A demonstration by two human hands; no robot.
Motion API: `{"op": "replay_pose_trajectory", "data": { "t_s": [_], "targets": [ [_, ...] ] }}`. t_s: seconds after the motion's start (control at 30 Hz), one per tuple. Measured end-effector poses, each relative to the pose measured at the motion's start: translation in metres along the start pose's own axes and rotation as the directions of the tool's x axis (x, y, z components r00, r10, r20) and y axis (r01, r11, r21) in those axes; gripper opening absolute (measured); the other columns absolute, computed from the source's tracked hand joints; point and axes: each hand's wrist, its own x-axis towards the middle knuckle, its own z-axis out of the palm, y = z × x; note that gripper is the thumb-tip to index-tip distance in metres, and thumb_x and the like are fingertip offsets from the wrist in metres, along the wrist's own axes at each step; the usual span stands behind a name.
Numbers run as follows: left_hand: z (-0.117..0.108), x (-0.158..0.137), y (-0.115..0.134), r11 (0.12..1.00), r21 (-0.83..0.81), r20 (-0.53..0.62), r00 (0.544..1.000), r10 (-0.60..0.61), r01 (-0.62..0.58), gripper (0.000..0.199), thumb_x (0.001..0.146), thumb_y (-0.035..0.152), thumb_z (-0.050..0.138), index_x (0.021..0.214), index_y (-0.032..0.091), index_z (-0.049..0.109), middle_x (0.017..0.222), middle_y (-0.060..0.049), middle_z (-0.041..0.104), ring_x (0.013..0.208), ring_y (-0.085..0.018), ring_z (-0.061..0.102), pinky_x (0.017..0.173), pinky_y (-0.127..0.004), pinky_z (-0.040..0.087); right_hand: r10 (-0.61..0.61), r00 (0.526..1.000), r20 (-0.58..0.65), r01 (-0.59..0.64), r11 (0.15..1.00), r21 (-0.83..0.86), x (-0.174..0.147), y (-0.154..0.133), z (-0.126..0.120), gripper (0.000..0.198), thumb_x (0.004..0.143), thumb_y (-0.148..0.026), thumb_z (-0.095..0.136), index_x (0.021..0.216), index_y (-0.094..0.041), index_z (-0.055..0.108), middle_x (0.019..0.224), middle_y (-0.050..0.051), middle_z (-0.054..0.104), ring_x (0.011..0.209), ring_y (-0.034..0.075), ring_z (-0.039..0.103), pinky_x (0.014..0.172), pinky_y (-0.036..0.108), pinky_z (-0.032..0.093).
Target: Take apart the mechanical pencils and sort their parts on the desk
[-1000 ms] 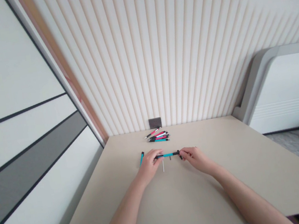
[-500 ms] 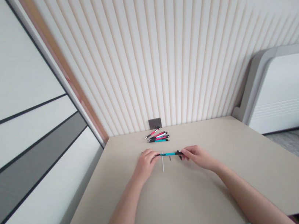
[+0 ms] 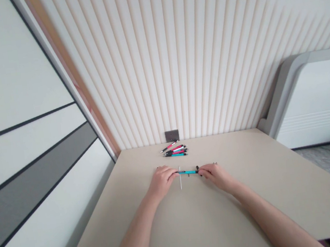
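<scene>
A blue pen barrel with black ends (image 3: 190, 172) is held level between my two hands. My left hand (image 3: 162, 180) is closed on its left end. On the right end, my right hand (image 3: 218, 175) pinches the black section with thumb and fingers. Under the pen, a thin white pen refill (image 3: 180, 183) lies on the table, pointing away from me. A small dark piece (image 3: 188, 175) sits beside it, too small to identify. Next to my right fingertips is a black part (image 3: 197, 167), partly hidden. Tiny pieces (image 3: 215, 163) show just beyond the right hand.
Several red, blue and black pens (image 3: 175, 151) lie in a loose pile at the back of the beige table (image 3: 203, 224). Behind them is a dark socket plate (image 3: 172, 135) on the ribbed wall. A white cabinet (image 3: 74, 218) borders the left side.
My right hand has shifted slightly down, its fingers now curled over the pen's right end, which tilts a little lower. Tiny pieces beyond that hand have come into view. The left hand keeps its hold.
</scene>
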Motion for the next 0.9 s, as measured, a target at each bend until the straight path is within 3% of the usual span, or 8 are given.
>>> {"op": "replay_pose_trajectory", "data": {
  "t_s": [0.1, 0.2, 0.3, 0.37, 0.47, 0.6, 0.73, 0.9],
  "targets": [
    [0.0009, 0.0002, 0.0013, 0.999, -0.04, -0.053, 0.998, -0.022, 0.02, 0.02, 0.094, 0.034, 0.055, 0.098, 0.024, 0.071, 0.086, -0.006, 0.071, 0.082, -0.021, 0.061, 0.076, -0.032, 0.046, 0.0, 0.99, -0.138, 0.002, 1.0, 0.017, 0.0004, -0.0018, 0.0014, 0.022, 0.087, -0.04, 0.054, 0.092, -0.021, 0.065, 0.087, 0.002, 0.067, 0.076, 0.017, 0.056, 0.068, 0.027, 0.042],
    [0.0027, 0.0, 0.0022, 0.998, -0.056, -0.106, 0.994, -0.017, 0.011, 0.02, 0.094, 0.033, 0.054, 0.1, 0.023, 0.07, 0.089, -0.006, 0.071, 0.083, -0.02, 0.062, 0.077, -0.031, 0.047, 0.017, 0.99, -0.141, -0.012, 0.999, 0.036, -0.0005, -0.0034, 0.0021, 0.031, 0.091, -0.043, 0.048, 0.107, -0.022, 0.063, 0.087, 0.003, 0.067, 0.073, 0.016, 0.057, 0.066, 0.027, 0.042],
    [0.0046, -0.0003, 0.0016, 0.999, -0.042, -0.148, 0.989, 0.006, -0.012, 0.021, 0.095, 0.033, 0.053, 0.099, 0.021, 0.07, 0.089, -0.007, 0.07, 0.083, -0.02, 0.062, 0.076, -0.031, 0.048, 0.023, 0.997, -0.069, -0.022, 1.0, 0.018, -0.0017, -0.0043, 0.0019, 0.035, 0.096, -0.042, 0.038, 0.098, -0.021, 0.065, 0.074, 0.001, 0.065, 0.064, 0.015, 0.054, 0.062, 0.027, 0.039],
    [0.0053, -0.0004, 0.0009, 0.999, -0.031, -0.162, 0.986, 0.021, -0.027, 0.021, 0.095, 0.033, 0.053, 0.098, 0.02, 0.07, 0.089, -0.007, 0.07, 0.083, -0.019, 0.063, 0.076, -0.031, 0.049, 0.014, 0.996, -0.085, -0.012, 1.0, 0.024, -0.0021, -0.0046, 0.0017, 0.028, 0.092, -0.042, 0.046, 0.094, -0.021, 0.064, 0.078, 0.001, 0.066, 0.066, 0.015, 0.054, 0.062, 0.027, 0.039],
    [0.0056, -0.0003, 0.0004, 0.999, -0.016, -0.165, 0.986, 0.041, -0.044, 0.019, 0.094, 0.031, 0.054, 0.098, 0.021, 0.07, 0.088, -0.006, 0.07, 0.082, -0.019, 0.063, 0.074, -0.03, 0.05, 0.0, 0.993, -0.117, 0.008, 0.998, 0.063, -0.0023, -0.0055, 0.0019, 0.027, 0.089, -0.043, 0.053, 0.105, -0.022, 0.06, 0.087, 0.001, 0.067, 0.07, 0.015, 0.055, 0.064, 0.026, 0.04],
    [0.0053, 0.0003, 0.0011, 0.997, -0.015, -0.149, 0.986, 0.069, -0.072, 0.017, 0.094, 0.029, 0.055, 0.1, 0.022, 0.069, 0.09, -0.006, 0.071, 0.084, -0.019, 0.064, 0.075, -0.03, 0.05, -0.028, 0.999, -0.041, 0.03, 0.999, 0.044, -0.0023, -0.0075, 0.0028, 0.036, 0.097, -0.043, 0.038, 0.083, -0.02, 0.063, 0.07, -0.001, 0.061, 0.062, 0.014, 0.051, 0.061, 0.026, 0.037],
    [0.0048, 0.0004, 0.002, 0.996, -0.025, -0.135, 0.988, 0.077, -0.081, 0.016, 0.094, 0.027, 0.055, 0.1, 0.021, 0.069, 0.092, -0.006, 0.071, 0.086, -0.019, 0.064, 0.077, -0.031, 0.051, -0.026, 0.999, -0.044, 0.03, 0.995, 0.094, -0.0032, -0.0092, 0.0033, 0.028, 0.094, -0.044, 0.046, 0.097, -0.02, 0.061, 0.073, -0.001, 0.061, 0.064, 0.014, 0.051, 0.06, 0.026, 0.037],
    [0.0042, 0.0002, 0.0037, 0.998, -0.037, -0.159, 0.986, 0.052, -0.059, 0.016, 0.094, 0.027, 0.055, 0.1, 0.021, 0.068, 0.092, -0.006, 0.07, 0.086, -0.019, 0.064, 0.077, -0.031, 0.05, -0.024, 1.0, -0.005, 0.024, 0.997, 0.074, -0.0045, -0.0092, 0.0051, 0.024, 0.093, -0.039, 0.047, 0.084, -0.02, 0.06, 0.071, -0.001, 0.059, 0.064, 0.014, 0.05, 0.061, 0.026, 0.037]
  ]
}}
